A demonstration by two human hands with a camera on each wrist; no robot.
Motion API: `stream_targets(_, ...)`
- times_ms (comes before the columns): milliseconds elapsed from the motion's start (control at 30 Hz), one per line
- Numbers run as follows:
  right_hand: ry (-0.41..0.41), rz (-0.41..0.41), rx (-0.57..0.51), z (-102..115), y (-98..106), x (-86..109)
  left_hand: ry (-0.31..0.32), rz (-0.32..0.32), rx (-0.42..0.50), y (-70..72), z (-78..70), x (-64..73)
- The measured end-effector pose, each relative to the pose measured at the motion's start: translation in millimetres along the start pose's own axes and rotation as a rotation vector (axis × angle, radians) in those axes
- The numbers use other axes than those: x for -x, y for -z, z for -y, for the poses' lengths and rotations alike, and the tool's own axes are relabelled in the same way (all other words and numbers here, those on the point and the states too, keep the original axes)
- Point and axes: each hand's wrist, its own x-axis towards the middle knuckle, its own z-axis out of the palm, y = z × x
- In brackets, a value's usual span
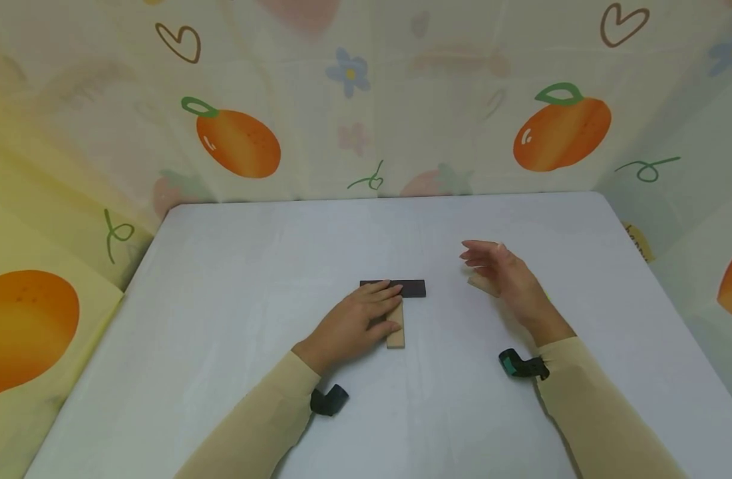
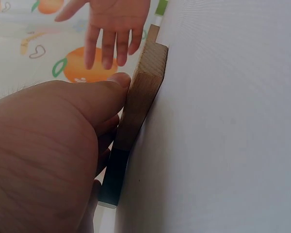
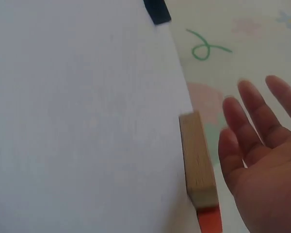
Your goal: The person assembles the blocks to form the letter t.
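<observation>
My left hand [image 1: 357, 322] lies over two flat blocks in the middle of the table, its fingers extended across them. The dark block [image 1: 414, 289] runs sideways. A light wooden block [image 1: 395, 339] extends from it towards me, the two forming a T. In the left wrist view the thumb tip touches the wooden block [image 2: 143, 97], with the dark block [image 2: 115, 177] at its end. To the right, my right hand [image 1: 510, 279] is raised with loosely spread fingers and holds nothing. Partly hidden below it lies another wooden block [image 1: 482, 285], beside an orange-red piece [image 3: 211, 221] in the right wrist view.
The white table [image 1: 270, 253] carries the blocks and has rounded back corners. A patterned curtain [image 1: 378, 106] with printed oranges hangs behind and along both sides. Black wrist cameras [image 1: 329, 401] sit at both cuffs.
</observation>
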Motion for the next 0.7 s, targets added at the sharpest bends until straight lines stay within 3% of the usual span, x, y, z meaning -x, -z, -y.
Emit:
stream_targets(267,-0.043,0.038,0.152,2,13,10.6,-0.004,-0.011,-0.001,-0.3,1.6,1.1)
stream_targets(500,-0.069,0.020,0.331,7,13,16.0,0.000,-0.005,0.001,0.4,-0.2,0.9)
stream_targets(700,-0.103,0.033,0.386,8,12,18.3,0.004,0.002,-0.001,0.9,-0.5,0.6)
